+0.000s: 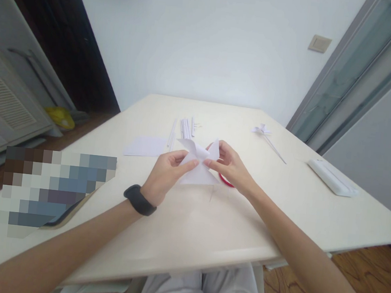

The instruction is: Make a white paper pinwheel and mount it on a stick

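Between my two hands is a white paper pinwheel [199, 178], its corners curled in toward the middle. My left hand [167, 169] pinches its left side, the thumb pressed near the centre. On the other side my right hand [230, 165] grips a curled blade, its thumb also close to the centre. A red ring-shaped handle [226, 181] shows partly from under the paper and my right hand; the rest is hidden. A thin pin-like piece [211, 195] lies on the table just below the paper.
White paper sheets [145, 146] lie to the left. Rolled paper sticks [185, 129] sit behind my hands. A finished-looking pinwheel on a stick [263, 130] rests at the back right, near a white packet [332, 178]. A blurred-out flat object [68, 189] lies on the table's left.
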Demonstrator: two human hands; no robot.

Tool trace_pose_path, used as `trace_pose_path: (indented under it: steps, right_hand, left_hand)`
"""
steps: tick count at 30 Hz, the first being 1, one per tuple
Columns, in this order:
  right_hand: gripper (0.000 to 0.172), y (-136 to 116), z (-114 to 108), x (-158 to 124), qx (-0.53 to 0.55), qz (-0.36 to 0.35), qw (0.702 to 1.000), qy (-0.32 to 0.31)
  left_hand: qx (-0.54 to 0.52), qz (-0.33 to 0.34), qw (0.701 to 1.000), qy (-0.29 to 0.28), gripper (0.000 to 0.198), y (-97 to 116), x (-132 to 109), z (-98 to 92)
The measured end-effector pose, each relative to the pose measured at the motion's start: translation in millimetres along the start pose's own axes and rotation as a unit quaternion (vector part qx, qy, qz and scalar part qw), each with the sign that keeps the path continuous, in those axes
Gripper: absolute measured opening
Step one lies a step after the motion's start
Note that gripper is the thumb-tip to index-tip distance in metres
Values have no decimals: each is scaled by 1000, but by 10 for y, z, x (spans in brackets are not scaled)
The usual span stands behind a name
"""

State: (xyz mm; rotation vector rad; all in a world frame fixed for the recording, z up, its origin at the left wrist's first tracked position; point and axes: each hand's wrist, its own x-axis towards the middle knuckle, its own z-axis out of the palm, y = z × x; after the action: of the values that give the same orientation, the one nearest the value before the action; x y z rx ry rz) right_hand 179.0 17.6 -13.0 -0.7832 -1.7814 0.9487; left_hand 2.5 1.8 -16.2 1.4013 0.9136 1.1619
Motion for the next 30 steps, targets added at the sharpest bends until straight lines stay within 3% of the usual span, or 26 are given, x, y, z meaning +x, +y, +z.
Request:
trace_pose_path:
  steps: [3,6,11,14,16,20,30]
  right_hand:
    - [49,32,7,-8,-126,-84,984,94]
    - [57,23,19,-30,-281,-199,927,147]
    - [25,-14,150,-110,-432,-292,849,91]
    - [19,-5,292,-164,-488,-324,810,26]
    - [19,9,378,-188,-512,-337,790,17]
    - [23,37,472,-201,-530,-349,772,37]
    - [20,40,457,-196,-541,-328,773,53]
  left_hand:
    - [2,0,1000,16,20,-1,9,-5]
    - [8,1,999,36,19,-25,19,-19]
    - [15,19,998,66,18,-75,26,-33]
    - [15,37,996,83,20,-75,23,-24]
    - [13,41,995,87,20,-63,17,-12]
    - [6,36,996,79,20,-50,5,11]
    - [-9,43,996,76,15,-123,45,-31]
